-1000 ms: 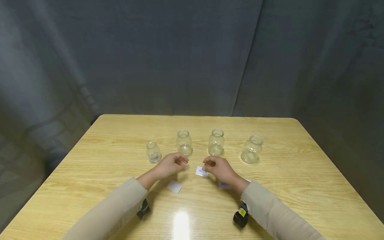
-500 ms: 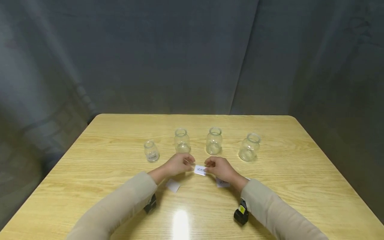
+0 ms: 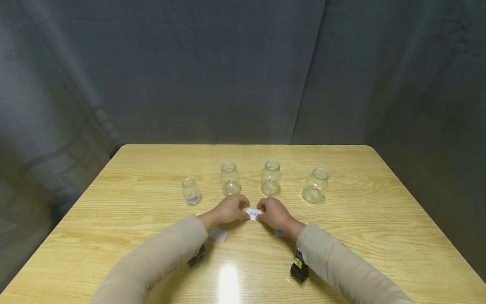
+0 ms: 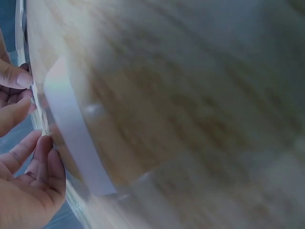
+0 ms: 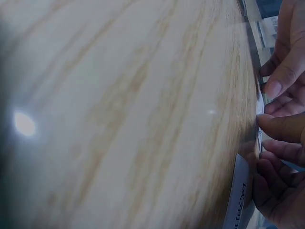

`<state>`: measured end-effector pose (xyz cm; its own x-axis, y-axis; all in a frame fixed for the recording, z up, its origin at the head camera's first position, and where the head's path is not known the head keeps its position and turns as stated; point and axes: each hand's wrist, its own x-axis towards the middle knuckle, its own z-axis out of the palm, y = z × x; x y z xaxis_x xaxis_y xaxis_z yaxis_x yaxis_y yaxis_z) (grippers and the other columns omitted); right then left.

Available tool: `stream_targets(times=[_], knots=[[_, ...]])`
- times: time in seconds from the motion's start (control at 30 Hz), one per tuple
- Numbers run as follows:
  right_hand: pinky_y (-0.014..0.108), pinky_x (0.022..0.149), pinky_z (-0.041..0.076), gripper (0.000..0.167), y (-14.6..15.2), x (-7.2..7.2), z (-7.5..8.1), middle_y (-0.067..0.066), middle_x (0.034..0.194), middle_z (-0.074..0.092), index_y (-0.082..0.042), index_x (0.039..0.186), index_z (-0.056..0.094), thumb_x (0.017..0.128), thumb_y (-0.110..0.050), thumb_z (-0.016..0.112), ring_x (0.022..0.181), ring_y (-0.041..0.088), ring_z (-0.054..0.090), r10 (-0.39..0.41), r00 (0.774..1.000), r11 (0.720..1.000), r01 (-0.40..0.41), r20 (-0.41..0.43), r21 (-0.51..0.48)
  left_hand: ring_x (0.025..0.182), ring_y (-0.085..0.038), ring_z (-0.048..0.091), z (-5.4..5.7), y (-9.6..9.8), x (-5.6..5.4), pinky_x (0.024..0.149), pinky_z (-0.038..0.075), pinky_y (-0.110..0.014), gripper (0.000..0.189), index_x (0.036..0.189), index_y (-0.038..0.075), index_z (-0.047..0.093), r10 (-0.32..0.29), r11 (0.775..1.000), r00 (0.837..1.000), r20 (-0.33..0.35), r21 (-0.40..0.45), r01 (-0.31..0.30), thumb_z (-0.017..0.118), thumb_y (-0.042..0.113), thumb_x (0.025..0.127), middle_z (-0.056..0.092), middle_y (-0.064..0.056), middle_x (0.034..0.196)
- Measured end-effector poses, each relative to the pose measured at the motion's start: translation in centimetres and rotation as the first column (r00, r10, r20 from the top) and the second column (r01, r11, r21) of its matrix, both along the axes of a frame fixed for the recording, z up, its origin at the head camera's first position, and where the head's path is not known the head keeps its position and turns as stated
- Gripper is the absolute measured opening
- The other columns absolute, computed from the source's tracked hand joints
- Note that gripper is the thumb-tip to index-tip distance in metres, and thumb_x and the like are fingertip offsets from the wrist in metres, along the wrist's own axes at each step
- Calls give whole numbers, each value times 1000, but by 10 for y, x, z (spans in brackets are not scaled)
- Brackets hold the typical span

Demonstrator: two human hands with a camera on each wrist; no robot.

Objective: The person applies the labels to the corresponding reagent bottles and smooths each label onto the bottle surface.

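Between my hands is a small white label [image 3: 252, 213] with dark writing, seen in the head view. My left hand [image 3: 230, 208] pinches its left end with thumb and fingers. The right end is pinched by my right hand [image 3: 274, 213], whose fingertips cover part of the writing. A second label [image 3: 219, 234], blank side up, lies on the table below my left wrist. Another printed label [image 3: 280, 232] is partly hidden under my right wrist; its lettering shows in the right wrist view, on the label [image 5: 237, 195] at the lower right.
Beyond my hands stand a left glass jar [image 3: 230, 179], a middle glass jar [image 3: 271, 178] and a right glass jar [image 3: 315, 186]. A smaller jar [image 3: 191, 192] with a label on it stands at the far left. Grey curtain [image 3: 212, 76] hangs behind the wooden table [image 3: 152, 169].
My left hand has moved right and taken the label's left end. The right hand keeps its hold on the right end, and the hands are closer together. The jars stay put.
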<state>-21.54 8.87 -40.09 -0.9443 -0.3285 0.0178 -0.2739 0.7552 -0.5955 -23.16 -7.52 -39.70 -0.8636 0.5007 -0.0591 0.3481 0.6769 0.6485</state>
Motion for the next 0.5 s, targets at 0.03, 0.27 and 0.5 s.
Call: stream_targets(times=[0.03,0.27,0.5], knots=[[25,55,38,20,-1,0,0,0,66,45,1,83,61,66,-5,70,61,13,42,-2,1000,1000,2,3,3,86,-21,52,0,1,0,77,43,-34,30,95,3,58,1,1000,1000,-5,-17,-1,71,13,69,56,-6,91],[24,54,37,15,-2,-1,1,1,66,46,-1,76,60,66,-3,70,61,13,42,-5,1000,1000,5,7,6,82,-17,51,-2,4,-2,74,43,-30,24,89,7,60,3,998,999,-35,-63,-5,71,11,68,54,-2,87],[23,53,39,14,-2,-3,2,-1,63,48,-2,72,58,65,-1,70,58,12,44,6,1000,1000,-7,29,8,81,-16,52,-3,6,-2,74,43,-29,22,86,7,62,-25,998,998,-52,-51,22,71,8,67,58,-2,84]])
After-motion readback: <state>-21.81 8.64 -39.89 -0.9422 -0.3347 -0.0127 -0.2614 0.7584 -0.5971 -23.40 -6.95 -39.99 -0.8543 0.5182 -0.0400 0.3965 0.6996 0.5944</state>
